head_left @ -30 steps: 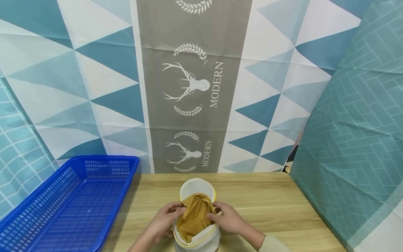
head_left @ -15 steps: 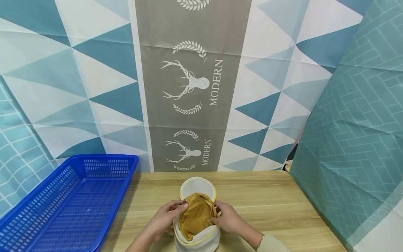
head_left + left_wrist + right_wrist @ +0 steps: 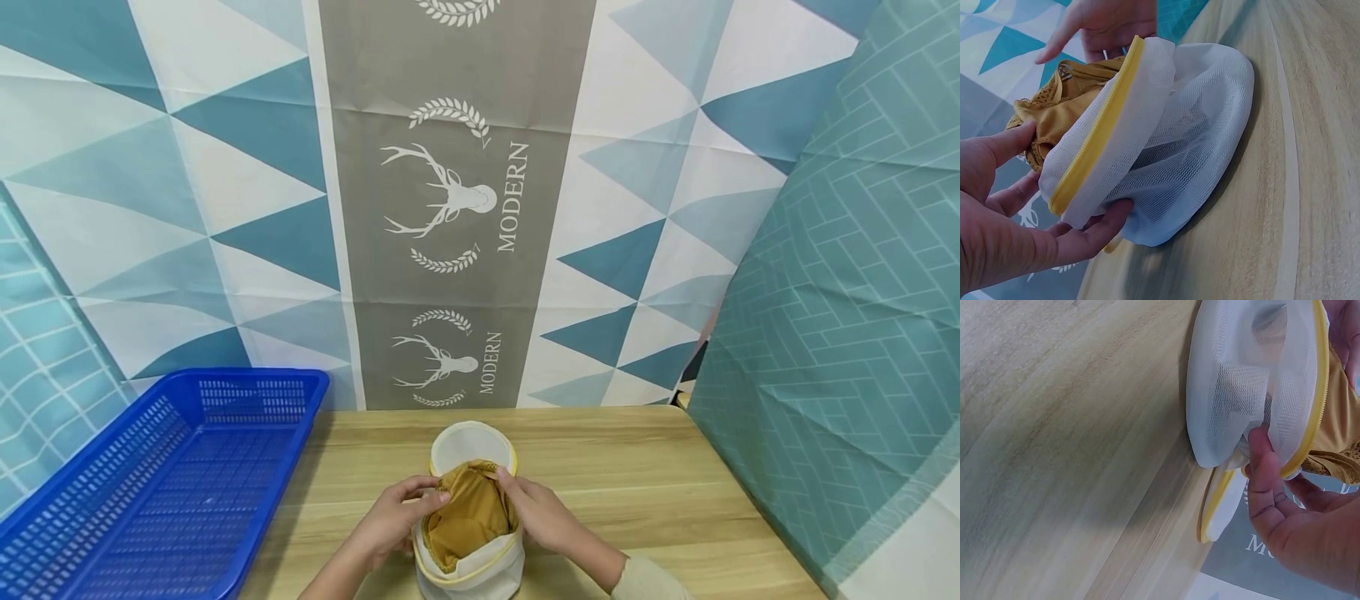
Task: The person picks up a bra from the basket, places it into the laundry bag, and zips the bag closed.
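Observation:
A white mesh laundry bag (image 3: 480, 581) with a yellow zip (image 3: 1099, 137) stands unzipped on the table, its round lid (image 3: 467, 446) folded back. Stuffed in its mouth is a mustard-brown garment with lace trim (image 3: 468, 521), partly above the rim. My left hand (image 3: 397, 521) pinches the garment's left edge between thumb and forefinger, while other fingers lie against the mesh outside. On the opposite side, my right hand (image 3: 543, 512) holds the bag's rim, fingers curled against the mesh, thumb at the garment's top edge. The garment's lower part is hidden inside the bag.
A large blue plastic basket (image 3: 296, 446) with perforated sides stands to the left. The wooden table (image 3: 630, 483) meets a patterned cloth backdrop (image 3: 442, 208) at its far edge. A teal cloth (image 3: 847, 333) hangs along the right side.
My right thumb has moved from the garment's right side up to its top edge. The left hand stays at the left edge, and the garment's opening is spread a little wider.

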`<state>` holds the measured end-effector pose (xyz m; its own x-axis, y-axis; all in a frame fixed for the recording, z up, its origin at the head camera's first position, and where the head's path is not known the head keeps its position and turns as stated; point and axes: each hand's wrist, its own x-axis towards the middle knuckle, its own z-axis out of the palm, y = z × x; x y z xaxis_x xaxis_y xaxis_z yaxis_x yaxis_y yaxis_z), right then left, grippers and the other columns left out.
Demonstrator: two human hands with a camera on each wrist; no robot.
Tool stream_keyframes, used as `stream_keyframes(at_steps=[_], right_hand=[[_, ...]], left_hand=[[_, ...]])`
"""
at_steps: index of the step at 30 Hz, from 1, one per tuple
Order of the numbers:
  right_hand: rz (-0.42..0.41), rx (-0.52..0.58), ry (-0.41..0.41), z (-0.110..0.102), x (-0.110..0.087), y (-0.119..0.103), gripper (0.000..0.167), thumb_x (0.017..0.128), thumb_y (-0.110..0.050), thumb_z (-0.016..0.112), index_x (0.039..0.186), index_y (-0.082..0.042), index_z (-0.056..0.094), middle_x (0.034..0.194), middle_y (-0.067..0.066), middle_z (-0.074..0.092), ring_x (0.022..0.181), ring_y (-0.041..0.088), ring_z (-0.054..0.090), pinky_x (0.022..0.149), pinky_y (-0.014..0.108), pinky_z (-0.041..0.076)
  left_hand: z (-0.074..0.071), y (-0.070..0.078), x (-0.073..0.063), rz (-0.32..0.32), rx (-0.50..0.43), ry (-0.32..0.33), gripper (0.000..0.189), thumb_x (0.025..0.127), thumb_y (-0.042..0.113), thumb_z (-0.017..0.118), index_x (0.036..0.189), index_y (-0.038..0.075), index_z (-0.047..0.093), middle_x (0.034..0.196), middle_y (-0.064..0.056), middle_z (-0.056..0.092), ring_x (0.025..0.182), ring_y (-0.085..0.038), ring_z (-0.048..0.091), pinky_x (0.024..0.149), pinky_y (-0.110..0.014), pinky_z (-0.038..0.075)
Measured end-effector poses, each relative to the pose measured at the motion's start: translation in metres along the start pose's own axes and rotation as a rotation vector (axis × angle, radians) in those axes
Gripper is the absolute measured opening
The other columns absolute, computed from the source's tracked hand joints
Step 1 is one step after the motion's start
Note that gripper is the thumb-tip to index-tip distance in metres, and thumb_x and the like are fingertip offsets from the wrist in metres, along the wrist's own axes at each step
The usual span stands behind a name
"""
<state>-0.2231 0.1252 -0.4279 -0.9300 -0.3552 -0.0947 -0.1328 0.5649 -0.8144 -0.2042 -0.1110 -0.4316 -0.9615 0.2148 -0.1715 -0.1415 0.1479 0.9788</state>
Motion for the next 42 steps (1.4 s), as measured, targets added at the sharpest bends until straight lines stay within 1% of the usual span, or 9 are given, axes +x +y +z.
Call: stream_keyframes(at_steps=[3, 7, 14, 18, 21, 25, 29, 36, 42], right_hand=[[0.01, -0.006, 0.007, -0.0001, 0.0001, -0.0007, 0.074, 0.096, -0.06, 0.022, 0.122, 0.001, 0.055, 0.058, 0.004, 0.046, 0.049, 0.018, 0.048, 0.046, 0.035, 0.045], [-0.003, -0.009, -0.017, -0.0008, 0.0003, -0.0008, 0.056, 0.096, -0.055, 0.035, 0.106, -0.005, 0.059, 0.071, 0.004, 0.053, 0.054, 0.017, 0.049, 0.047, 0.032, 0.044], [-0.06, -0.103, -0.011, -0.0023, -0.0006, -0.0007, 0.041, 0.09, -0.032, 0.061, 0.113, 0.002, 0.057, 0.096, 0.012, 0.061, 0.068, 0.016, 0.053, 0.052, 0.028, 0.042], [-0.066, -0.124, -0.007, -0.0023, 0.0003, 0.0011, 0.038, 0.087, -0.022, 0.066, 0.115, 0.002, 0.056, 0.098, 0.011, 0.06, 0.073, 0.015, 0.053, 0.054, 0.027, 0.043], [-0.08, -0.141, -0.001, -0.0019, 0.0008, 0.0015, 0.029, 0.086, -0.016, 0.066, 0.109, 0.0, 0.058, 0.094, 0.008, 0.06, 0.073, 0.014, 0.052, 0.056, 0.026, 0.044], [-0.079, -0.146, 0.01, -0.0011, -0.0004, 0.0011, 0.033, 0.086, -0.017, 0.067, 0.112, 0.001, 0.057, 0.093, 0.008, 0.059, 0.072, 0.014, 0.052, 0.056, 0.026, 0.043], [-0.062, -0.107, 0.018, 0.0002, -0.0012, 0.0008, 0.05, 0.092, -0.037, 0.057, 0.126, -0.001, 0.051, 0.093, 0.009, 0.06, 0.069, 0.014, 0.053, 0.053, 0.027, 0.044], [-0.006, 0.0, -0.004, 0.0, 0.001, -0.0019, 0.068, 0.097, -0.058, 0.022, 0.138, -0.008, 0.044, 0.052, 0.0, 0.044, 0.039, 0.012, 0.037, 0.041, 0.031, 0.04], [-0.038, -0.026, -0.002, -0.0014, 0.0022, -0.0017, 0.058, 0.098, -0.053, 0.029, 0.131, -0.009, 0.05, 0.069, 0.004, 0.054, 0.04, 0.01, 0.039, 0.04, 0.03, 0.039]], left_hand=[[-0.0011, -0.0009, -0.0003, 0.005, -0.004, 0.0, 0.06, 0.087, 0.038, 0.063, 0.13, -0.001, 0.048, 0.136, -0.037, 0.03, 0.096, -0.026, 0.057, 0.062, -0.042, 0.055], [-0.0034, -0.0028, 0.0005, -0.002, -0.008, -0.007, 0.064, 0.088, 0.044, 0.06, 0.132, -0.001, 0.047, 0.135, -0.033, 0.037, 0.101, -0.03, 0.057, 0.064, -0.043, 0.055], [-0.0045, 0.0001, 0.0014, -0.038, -0.005, 0.007, 0.073, 0.088, 0.06, 0.05, 0.131, 0.0, 0.048, 0.137, -0.027, 0.041, 0.111, -0.039, 0.054, 0.067, -0.048, 0.055], [-0.0032, 0.004, 0.0025, -0.047, 0.002, 0.01, 0.074, 0.09, 0.061, 0.043, 0.131, -0.001, 0.048, 0.143, -0.032, 0.031, 0.118, -0.053, 0.044, 0.065, -0.055, 0.053], [-0.0012, 0.0058, 0.0032, -0.052, 0.015, 0.016, 0.07, 0.091, 0.059, 0.046, 0.128, 0.0, 0.051, 0.141, -0.03, 0.035, 0.117, -0.05, 0.046, 0.062, -0.051, 0.054], [0.0006, 0.0056, 0.0032, -0.04, 0.034, 0.013, 0.063, 0.088, 0.052, 0.056, 0.126, 0.002, 0.052, 0.131, -0.024, 0.049, 0.112, -0.038, 0.052, 0.06, -0.043, 0.054], [0.0011, 0.0035, 0.0026, -0.013, 0.038, 0.011, 0.059, 0.088, 0.043, 0.061, 0.127, 0.001, 0.05, 0.123, -0.021, 0.054, 0.1, -0.027, 0.057, 0.058, -0.041, 0.054], [0.0001, 0.0021, 0.0022, -0.01, 0.031, 0.008, 0.055, 0.087, 0.038, 0.063, 0.125, 0.0, 0.05, 0.122, -0.023, 0.053, 0.094, -0.024, 0.057, 0.058, -0.04, 0.053], [-0.0021, 0.0026, 0.0031, -0.016, 0.038, 0.006, 0.059, 0.087, 0.041, 0.063, 0.127, 0.0, 0.049, 0.124, -0.025, 0.05, 0.095, -0.026, 0.058, 0.057, -0.039, 0.053]])
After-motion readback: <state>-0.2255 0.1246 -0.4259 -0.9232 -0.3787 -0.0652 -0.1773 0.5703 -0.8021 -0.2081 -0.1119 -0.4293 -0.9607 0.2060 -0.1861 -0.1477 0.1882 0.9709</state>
